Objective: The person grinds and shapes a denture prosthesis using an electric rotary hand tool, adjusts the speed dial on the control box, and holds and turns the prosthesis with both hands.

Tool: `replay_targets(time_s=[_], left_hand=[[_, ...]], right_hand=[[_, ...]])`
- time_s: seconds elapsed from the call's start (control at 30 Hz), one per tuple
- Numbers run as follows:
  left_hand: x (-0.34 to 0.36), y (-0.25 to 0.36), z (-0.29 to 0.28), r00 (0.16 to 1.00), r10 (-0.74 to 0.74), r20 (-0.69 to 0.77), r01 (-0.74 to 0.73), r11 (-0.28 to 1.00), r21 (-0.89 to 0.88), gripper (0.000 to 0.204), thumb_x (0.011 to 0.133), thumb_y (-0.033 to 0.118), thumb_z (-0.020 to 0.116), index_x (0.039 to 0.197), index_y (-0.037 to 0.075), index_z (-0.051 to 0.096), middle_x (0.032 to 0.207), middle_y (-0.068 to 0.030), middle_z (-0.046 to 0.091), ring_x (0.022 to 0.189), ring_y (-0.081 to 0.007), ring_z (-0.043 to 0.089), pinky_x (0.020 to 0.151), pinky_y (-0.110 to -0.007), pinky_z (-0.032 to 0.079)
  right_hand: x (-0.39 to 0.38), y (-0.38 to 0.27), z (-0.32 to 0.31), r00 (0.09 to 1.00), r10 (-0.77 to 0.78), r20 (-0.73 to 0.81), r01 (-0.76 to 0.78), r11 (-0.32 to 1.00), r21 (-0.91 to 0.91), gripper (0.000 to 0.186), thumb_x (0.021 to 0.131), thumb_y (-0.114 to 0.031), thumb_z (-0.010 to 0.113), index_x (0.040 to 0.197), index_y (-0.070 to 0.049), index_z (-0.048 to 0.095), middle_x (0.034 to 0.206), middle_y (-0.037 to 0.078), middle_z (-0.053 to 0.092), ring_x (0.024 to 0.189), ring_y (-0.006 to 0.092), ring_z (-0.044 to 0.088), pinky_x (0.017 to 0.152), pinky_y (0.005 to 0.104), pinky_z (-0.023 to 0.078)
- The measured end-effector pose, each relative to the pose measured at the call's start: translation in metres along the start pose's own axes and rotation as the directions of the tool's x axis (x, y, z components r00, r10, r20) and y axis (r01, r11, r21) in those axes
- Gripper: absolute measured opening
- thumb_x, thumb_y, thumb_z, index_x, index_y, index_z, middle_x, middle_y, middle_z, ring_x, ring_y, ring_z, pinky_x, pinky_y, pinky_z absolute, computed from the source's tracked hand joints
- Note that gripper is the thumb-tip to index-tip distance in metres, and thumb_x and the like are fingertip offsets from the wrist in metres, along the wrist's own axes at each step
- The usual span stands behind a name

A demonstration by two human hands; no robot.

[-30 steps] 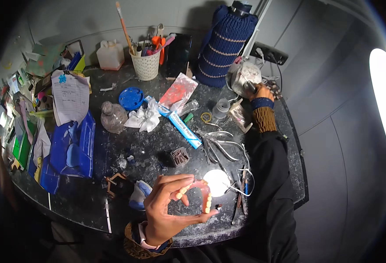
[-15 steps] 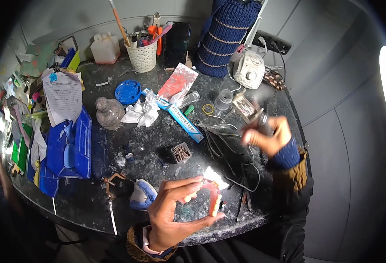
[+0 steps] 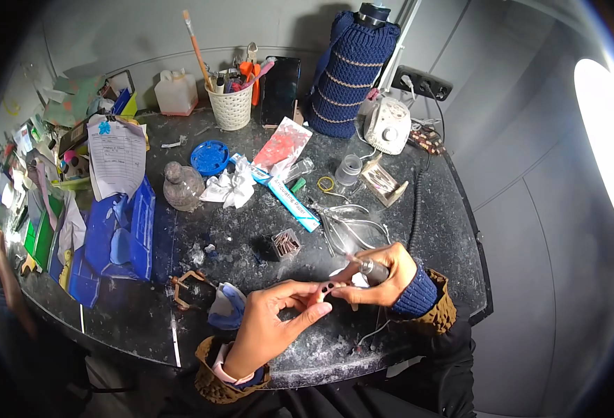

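Observation:
Over the front of the bench, my left hand (image 3: 265,324) pinches a denture (image 3: 325,287) with a pink base between thumb and fingertips. Only a small part of it shows, with dark spots on it; fingers hide the rest. My right hand (image 3: 394,279) is wrapped round a metal rotary handpiece (image 3: 374,270), its tip end pointing left, and its thumb and fingertips come up against the denture. Whether the bur touches it cannot be made out. Left of my left hand lies a white and blue plaster model (image 3: 227,308) beside a brass-coloured articulator (image 3: 190,288).
A small clear box of burs (image 3: 286,244) stands behind my hands, with wire-like metal tools (image 3: 352,221) to its right. Farther back are a blue and white carton (image 3: 294,202), crumpled white tissue (image 3: 229,187), a glass jar (image 3: 183,187) and a white control unit (image 3: 388,127). Blue bins (image 3: 140,233) stand left.
My right hand has come down and left with the handpiece, meeting the denture. My left hand has turned the denture, which showed its arch and teeth before. The view has shifted slightly.

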State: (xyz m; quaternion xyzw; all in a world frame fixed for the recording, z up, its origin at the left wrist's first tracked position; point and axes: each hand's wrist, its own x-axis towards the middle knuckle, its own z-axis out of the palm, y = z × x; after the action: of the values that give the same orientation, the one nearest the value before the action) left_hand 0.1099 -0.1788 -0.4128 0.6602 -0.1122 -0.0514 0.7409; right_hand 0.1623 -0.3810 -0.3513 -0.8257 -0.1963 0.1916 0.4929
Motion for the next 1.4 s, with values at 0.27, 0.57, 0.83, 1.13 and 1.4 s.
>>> replay_targets(time_s=[0.27,0.57,0.83,1.13,1.4], left_hand=[[0.002,0.0,-0.005,0.988,-0.134,0.076,0.154,0.903,-0.401,0.022,0.089,0.013,0.063,0.102,-0.005,0.06,0.084,-0.0057,0.062,0.077,-0.0113,0.06,0.072,-0.025,0.05],[-0.008,-0.002,-0.001,0.92,-0.313,0.238,0.38,0.558,-0.737,0.026,0.091,0.02,0.057,0.105,-0.002,0.055,0.097,-0.0079,0.055,0.083,-0.0141,0.058,0.077,-0.028,0.054],[-0.01,0.01,0.003,0.93,-0.295,0.218,0.362,0.638,-0.68,0.021,0.088,0.018,0.062,0.1,0.0,0.059,0.084,-0.0086,0.055,0.074,-0.0143,0.059,0.067,-0.025,0.054],[-0.016,0.001,0.003,0.948,-0.276,0.161,0.306,0.64,-0.705,0.022,0.087,0.012,0.062,0.107,0.003,0.061,0.09,-0.0131,0.063,0.077,-0.0184,0.065,0.065,-0.029,0.059],[-0.018,-0.007,0.004,0.944,-0.277,0.177,0.317,0.625,-0.713,0.022,0.086,0.011,0.063,0.107,0.003,0.062,0.089,-0.0112,0.063,0.079,-0.0182,0.064,0.066,-0.031,0.058]], right_hand=[[0.001,0.009,-0.001,0.854,-0.408,-0.324,0.329,0.904,-0.272,0.036,0.061,-0.028,0.085,0.074,-0.006,0.06,0.072,0.006,0.064,0.059,0.0223,0.064,0.054,0.0292,0.049],[0.011,0.036,-0.004,0.722,-0.692,0.017,0.501,0.505,-0.703,0.051,0.059,-0.054,0.077,0.057,-0.013,0.046,0.049,0.0,0.045,0.042,0.0191,0.05,0.041,0.03,0.037],[0.011,0.035,0.004,0.747,-0.662,-0.065,0.417,0.543,-0.729,0.061,0.049,-0.06,0.08,0.051,-0.012,0.041,0.045,0.0,0.04,0.039,0.018,0.047,0.038,0.0295,0.034],[0.009,0.039,0.009,0.689,-0.724,-0.036,0.436,0.453,-0.778,0.066,0.049,-0.066,0.076,0.051,-0.012,0.038,0.045,-0.001,0.034,0.037,0.0165,0.042,0.038,0.0275,0.028],[0.009,0.038,0.006,0.655,-0.756,-0.013,0.443,0.397,-0.804,0.067,0.052,-0.067,0.074,0.051,-0.012,0.035,0.046,-0.001,0.032,0.037,0.0152,0.039,0.038,0.0282,0.025]])
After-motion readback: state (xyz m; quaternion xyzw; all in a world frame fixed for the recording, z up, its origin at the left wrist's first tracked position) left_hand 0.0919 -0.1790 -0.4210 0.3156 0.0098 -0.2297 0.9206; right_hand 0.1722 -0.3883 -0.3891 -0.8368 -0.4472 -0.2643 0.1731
